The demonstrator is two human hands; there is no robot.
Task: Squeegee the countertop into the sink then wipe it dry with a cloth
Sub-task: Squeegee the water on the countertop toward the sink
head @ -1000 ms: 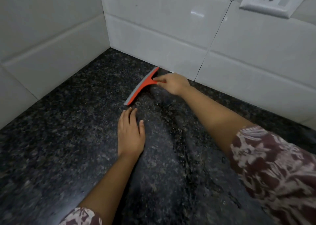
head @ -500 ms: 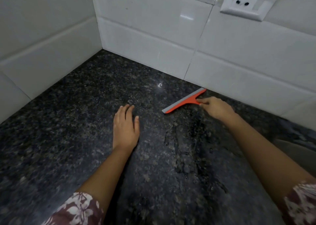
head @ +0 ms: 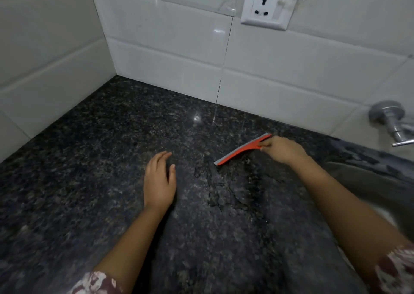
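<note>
An orange squeegee (head: 240,150) with a grey rubber blade lies edge-down on the dark speckled granite countertop (head: 89,181), its blade angled from lower left to upper right. My right hand (head: 282,149) grips its short handle from the right side. My left hand (head: 159,179) rests flat on the counter, fingers straight, to the left of the blade. A streaky patch of water (head: 221,190) lies just in front of the blade. The sink (head: 367,181) shows as a grey basin at the right edge, partly behind my right forearm. No cloth is in view.
White tiled walls (head: 170,54) meet in a corner at the back left. A white wall socket (head: 268,8) sits high on the back wall. A metal tap (head: 392,123) sticks out of the wall at the far right, above the sink.
My right hand has drawn the squeegee from near the back-left corner rightward toward the sink, leaving a water streak. My left hand stays flat on the counter. The view has turned right, showing tap and sink.
</note>
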